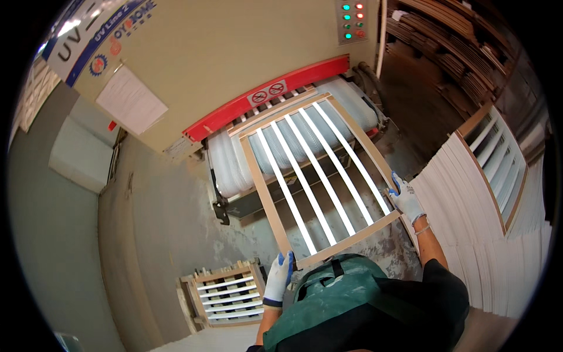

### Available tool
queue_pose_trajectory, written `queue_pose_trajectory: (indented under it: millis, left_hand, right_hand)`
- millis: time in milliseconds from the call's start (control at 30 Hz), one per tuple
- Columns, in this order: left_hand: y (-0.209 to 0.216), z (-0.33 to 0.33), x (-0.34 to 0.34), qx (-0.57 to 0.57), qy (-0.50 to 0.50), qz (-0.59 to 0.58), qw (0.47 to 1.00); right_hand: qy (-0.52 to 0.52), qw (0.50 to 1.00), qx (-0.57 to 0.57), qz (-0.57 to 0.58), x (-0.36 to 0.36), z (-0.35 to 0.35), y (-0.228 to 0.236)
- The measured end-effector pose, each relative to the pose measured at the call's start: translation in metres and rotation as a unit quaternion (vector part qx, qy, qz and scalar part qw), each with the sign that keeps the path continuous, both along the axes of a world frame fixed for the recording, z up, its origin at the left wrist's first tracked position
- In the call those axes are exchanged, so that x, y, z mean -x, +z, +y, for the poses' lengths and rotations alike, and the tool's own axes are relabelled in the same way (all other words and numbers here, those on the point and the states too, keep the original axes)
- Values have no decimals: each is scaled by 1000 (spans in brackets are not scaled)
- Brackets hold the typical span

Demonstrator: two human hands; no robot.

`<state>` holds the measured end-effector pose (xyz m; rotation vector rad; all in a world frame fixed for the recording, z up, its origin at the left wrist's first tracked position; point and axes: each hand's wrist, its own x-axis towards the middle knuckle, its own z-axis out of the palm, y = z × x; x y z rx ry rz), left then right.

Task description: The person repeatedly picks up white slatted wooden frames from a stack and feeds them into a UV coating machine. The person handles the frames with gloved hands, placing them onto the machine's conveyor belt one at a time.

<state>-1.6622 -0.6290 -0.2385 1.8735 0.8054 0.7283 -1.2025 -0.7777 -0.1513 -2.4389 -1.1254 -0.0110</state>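
A slatted frame (267, 196) with light wooden edges and several white slats spans from in front of me to the machine's mouth. Its far end lies over a ribbed, translucent conveyor belt (226, 167). My left hand (278, 278), in a white glove with blue on the fingers, is closed on the frame's near left corner. Gripping the right edge close to the near corner is my right hand (406, 197), gloved alike. Just beyond, another slatted frame (271, 115) lies partly under the machine's red guard (267, 95), its far part hidden.
The beige machine (234, 53) fills the far side, with lit buttons (352, 23) at upper right. Slatted frames (231, 273) lie stacked at lower left. Tall pale stacks (451, 226) stand close on my right, near another slatted frame (513, 220). Brown boards (463, 53) are piled behind.
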Motion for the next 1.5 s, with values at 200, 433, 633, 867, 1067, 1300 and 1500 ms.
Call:
queue_pose_trajectory:
  millis: [200, 433, 633, 867, 1067, 1300, 1500]
  left_hand:
    - [-4, 24, -6, -90, 18, -13, 996]
    - [-2, 38, -15, 279, 21, -116, 953]
    - [-5, 48, -15, 370, 19, -189, 910]
    - [-55, 31, 26, 426, 71, -229, 872]
    - [-123, -5, 96, 497, 170, -184, 831]
    - [-237, -64, 177, 502, 252, -263, 784]
    - [-349, -111, 226, 363, 381, -17, 850]
  right_hand:
    - [23, 1000, 2, 4, -17, 28, -1]
    - [21, 1000, 18, 10, -18, 59, 6]
    - [47, 999, 8, -11, -33, 88, -1]
    - [24, 998, 33, 39, -68, 122, -23]
    - [24, 998, 49, 30, -97, 162, -31]
    - [87, 981, -130, -115, 103, 234, 34]
    - [527, 835, 120, 106, 413, 266, -76]
